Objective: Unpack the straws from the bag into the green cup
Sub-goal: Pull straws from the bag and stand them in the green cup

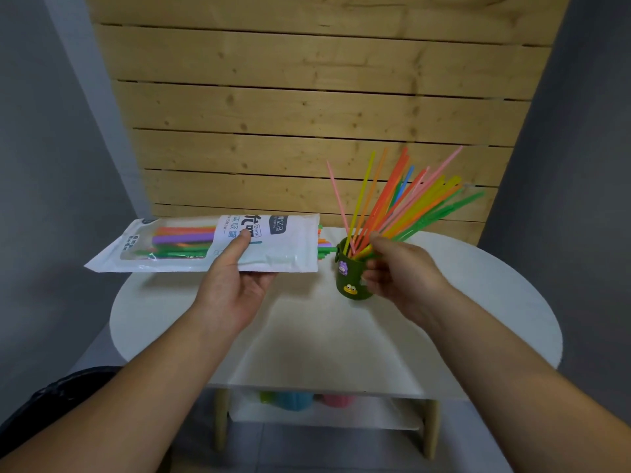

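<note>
One round white table (478,302) is carrying the work, with a wooden slat wall (307,97) rising behind its far edge. Over the table's far left part, a long flat white plastic bag with a clear window (283,249) is hanging level in the air. Its long axis is running left to right along the far edge, and its open mouth is facing right. A fan of thin coloured plastic straws (409,199) is leaning up and rightward out of the cup. The left hand (235,285) is gripping the bag near its middle, thumb pressing on top and fingers curling beneath. The right hand (399,271) is sitting at the cup's right side, fingers curling round the lower ends of some of those straws at the rim. A bundle of orange, purple and green straws (181,238) is lying lengthwise inside the bag. The small dark green cup with cartoon stickers (348,276) is standing near the far edge, right of centre. Green tips (324,249) are poking from the bag's mouth just beside the cup's rim, pointing at it. The right hand is lying much nearer those tips than the left, so the next pull is likely falling to it, rightward along the bag's axis.
</note>
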Demonstrator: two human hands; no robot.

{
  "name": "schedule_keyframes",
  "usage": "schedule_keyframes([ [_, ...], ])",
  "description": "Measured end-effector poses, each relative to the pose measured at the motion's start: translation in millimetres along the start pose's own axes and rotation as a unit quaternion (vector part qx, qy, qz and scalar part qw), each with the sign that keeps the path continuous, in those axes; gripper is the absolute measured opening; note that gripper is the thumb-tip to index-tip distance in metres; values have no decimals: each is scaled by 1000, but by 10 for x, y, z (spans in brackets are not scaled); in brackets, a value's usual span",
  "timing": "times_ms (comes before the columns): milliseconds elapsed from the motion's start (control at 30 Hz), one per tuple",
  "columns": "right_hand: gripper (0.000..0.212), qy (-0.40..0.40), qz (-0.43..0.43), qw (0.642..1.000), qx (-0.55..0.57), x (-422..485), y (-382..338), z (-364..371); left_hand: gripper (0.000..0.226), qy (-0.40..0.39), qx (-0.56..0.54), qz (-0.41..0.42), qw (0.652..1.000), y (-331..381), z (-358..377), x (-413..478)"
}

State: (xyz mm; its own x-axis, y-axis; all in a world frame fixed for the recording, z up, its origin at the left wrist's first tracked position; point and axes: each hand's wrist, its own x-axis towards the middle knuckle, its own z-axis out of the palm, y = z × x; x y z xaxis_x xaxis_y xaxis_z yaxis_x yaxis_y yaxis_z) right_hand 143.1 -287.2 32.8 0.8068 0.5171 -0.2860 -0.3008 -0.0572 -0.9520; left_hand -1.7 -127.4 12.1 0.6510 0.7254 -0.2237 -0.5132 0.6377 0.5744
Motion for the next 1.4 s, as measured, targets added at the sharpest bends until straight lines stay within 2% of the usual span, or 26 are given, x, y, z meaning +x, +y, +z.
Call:
schedule_keyframes([
  [67, 22, -56, -16, 998, 35, -71, 19, 105, 25, -7, 2, -3, 1000, -23, 28, -28],
  [167, 15, -91, -30, 995, 37, -135, 37, 220, 27, -15, 13, 0, 1000, -48, 50, -61],
  [367, 1, -64, -51, 996, 44, -130, 69, 289, 29, -18, 20, 0, 1000, -48, 45, -79],
  [600, 3, -43, -62, 996, 47, -98, 20, 214, 26, -2, 9, -7, 1000, -36, 55, -79],
  [800, 11, -52, -42, 990, 126, -87, -102, 25, 24, 14, -19, -6, 1000, 12, 57, -61],
  [900, 6, -55, -42, 985, 159, -79, -96, -19, 25, 14, -24, -3, 1000, 24, 51, -58],
  [967, 3, -68, -39, 983, 166, -101, -63, 0, 27, 16, -29, -1, 999, 26, 51, -56],
  [1167, 16, -130, 7, 980, 152, -199, 140, 224, 25, 16, -33, 0, 999, 13, 55, -58],
  [1400, 17, -72, -45, 978, 191, -169, 191, 437, 22, 21, -19, -11, 1000, -30, 46, -52],
])
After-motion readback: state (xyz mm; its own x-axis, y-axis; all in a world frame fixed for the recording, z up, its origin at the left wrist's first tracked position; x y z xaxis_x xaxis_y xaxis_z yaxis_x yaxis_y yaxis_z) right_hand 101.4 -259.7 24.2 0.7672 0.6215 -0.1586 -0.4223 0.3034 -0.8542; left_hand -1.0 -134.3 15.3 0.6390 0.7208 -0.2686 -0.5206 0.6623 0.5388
